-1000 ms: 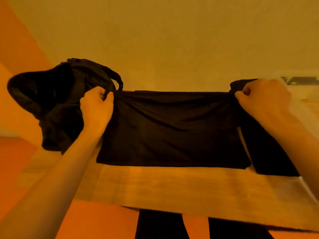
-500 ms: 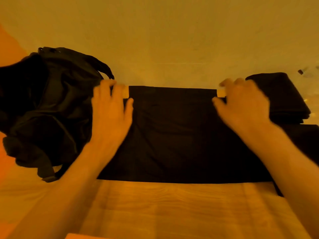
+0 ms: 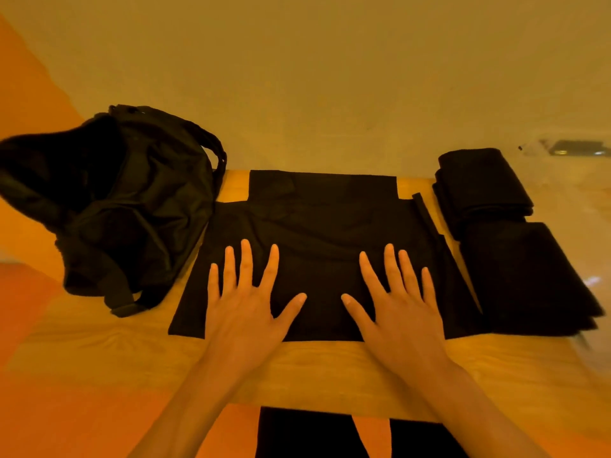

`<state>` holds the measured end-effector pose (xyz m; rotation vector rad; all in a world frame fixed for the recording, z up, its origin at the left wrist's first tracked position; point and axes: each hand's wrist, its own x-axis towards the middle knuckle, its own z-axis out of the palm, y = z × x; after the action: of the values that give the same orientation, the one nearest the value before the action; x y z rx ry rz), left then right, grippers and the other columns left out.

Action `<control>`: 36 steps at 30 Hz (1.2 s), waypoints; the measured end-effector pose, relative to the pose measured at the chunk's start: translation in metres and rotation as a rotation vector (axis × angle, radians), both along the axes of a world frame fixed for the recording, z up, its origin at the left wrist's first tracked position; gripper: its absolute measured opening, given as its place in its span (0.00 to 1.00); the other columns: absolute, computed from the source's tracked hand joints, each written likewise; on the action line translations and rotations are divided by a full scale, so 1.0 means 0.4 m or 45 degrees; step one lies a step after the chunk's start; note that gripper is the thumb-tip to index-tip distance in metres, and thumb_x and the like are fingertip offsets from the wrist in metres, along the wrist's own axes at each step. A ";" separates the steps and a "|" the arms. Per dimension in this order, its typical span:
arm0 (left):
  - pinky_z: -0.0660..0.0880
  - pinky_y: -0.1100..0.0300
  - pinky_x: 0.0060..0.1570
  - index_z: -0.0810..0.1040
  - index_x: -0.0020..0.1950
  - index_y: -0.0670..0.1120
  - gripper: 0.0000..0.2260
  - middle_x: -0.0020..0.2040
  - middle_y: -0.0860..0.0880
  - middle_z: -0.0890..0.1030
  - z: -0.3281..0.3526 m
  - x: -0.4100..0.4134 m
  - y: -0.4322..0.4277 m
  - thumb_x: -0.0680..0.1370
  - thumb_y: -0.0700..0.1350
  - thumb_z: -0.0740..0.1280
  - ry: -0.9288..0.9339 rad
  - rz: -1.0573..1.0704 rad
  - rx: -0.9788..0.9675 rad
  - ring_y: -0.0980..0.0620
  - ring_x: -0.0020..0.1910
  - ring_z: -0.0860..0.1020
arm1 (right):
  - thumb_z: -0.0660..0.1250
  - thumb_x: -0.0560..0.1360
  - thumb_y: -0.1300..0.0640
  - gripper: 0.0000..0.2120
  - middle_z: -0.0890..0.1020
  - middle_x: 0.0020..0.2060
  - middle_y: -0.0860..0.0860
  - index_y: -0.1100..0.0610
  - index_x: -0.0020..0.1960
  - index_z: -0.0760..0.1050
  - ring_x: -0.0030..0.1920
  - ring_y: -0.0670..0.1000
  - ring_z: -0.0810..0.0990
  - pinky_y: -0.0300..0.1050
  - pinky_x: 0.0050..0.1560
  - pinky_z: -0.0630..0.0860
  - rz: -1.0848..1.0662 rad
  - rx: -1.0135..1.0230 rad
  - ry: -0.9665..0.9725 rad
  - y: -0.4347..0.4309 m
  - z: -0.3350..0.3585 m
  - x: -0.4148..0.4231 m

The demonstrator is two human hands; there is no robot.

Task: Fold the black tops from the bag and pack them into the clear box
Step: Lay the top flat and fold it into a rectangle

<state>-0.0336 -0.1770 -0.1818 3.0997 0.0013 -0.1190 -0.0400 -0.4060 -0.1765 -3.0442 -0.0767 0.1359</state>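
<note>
Smoothing step: flattening black top (image 3: 317,219), frame centre, between bag (image 3: 125,206) left, folded stack (image 3: 515,259) right. Pressing with left hand (image 3: 244,305), right hand (image 3: 396,309), fingers splayed wide, holding nothing. Next, likely: pinching side edge, folding inward.

Dim, strongly orange-tinted light flattens everything; black fabrics lose detail. Wide-angle distortion bends the edges, with soft blur toward three o'clock.

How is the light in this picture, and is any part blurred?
Head view: strong orange cast, dim light; the top and bag are near featureless black; the folded pile smears at its right corner; the left hand and right hand look sharp.
</note>
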 end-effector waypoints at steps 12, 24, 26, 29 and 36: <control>0.56 0.37 0.75 0.60 0.80 0.60 0.35 0.81 0.42 0.60 -0.003 -0.201 0.006 0.78 0.75 0.45 0.067 0.007 0.018 0.37 0.80 0.56 | 0.41 0.79 0.29 0.36 0.71 0.73 0.61 0.48 0.76 0.67 0.73 0.64 0.69 0.69 0.65 0.70 -0.083 -0.029 0.105 0.001 0.008 -0.205; 0.41 0.50 0.78 0.48 0.83 0.58 0.39 0.84 0.46 0.43 0.056 -0.103 0.057 0.76 0.74 0.39 -0.177 -0.014 -0.211 0.45 0.82 0.39 | 0.32 0.75 0.30 0.40 0.47 0.81 0.60 0.47 0.82 0.43 0.81 0.58 0.43 0.56 0.80 0.44 -0.093 -0.021 -0.067 -0.053 0.028 -0.038; 0.39 0.48 0.79 0.43 0.82 0.58 0.39 0.83 0.46 0.40 0.029 -0.030 0.086 0.75 0.75 0.36 -0.112 -0.073 -0.108 0.44 0.81 0.37 | 0.30 0.73 0.30 0.41 0.45 0.81 0.60 0.47 0.82 0.42 0.81 0.59 0.42 0.57 0.80 0.44 -0.150 -0.059 -0.014 -0.056 0.009 -0.016; 0.42 0.44 0.80 0.37 0.80 0.60 0.39 0.83 0.48 0.39 -0.009 0.005 0.102 0.73 0.76 0.33 -0.044 -0.071 0.028 0.45 0.81 0.36 | 0.31 0.73 0.28 0.40 0.43 0.81 0.58 0.44 0.82 0.39 0.81 0.58 0.40 0.58 0.80 0.43 -0.162 -0.071 0.006 -0.058 -0.007 -0.008; 0.38 0.49 0.78 0.42 0.83 0.58 0.43 0.84 0.48 0.42 -0.002 -0.026 0.125 0.71 0.76 0.34 -0.046 0.058 -0.062 0.47 0.81 0.37 | 0.32 0.75 0.27 0.38 0.43 0.81 0.57 0.43 0.81 0.39 0.81 0.57 0.39 0.58 0.79 0.40 -0.048 -0.042 -0.022 -0.034 -0.007 0.055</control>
<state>-0.0442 -0.1272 -0.1826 3.0499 0.0665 -0.0609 -0.0182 -0.4195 -0.1794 -3.0780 -0.0188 0.1088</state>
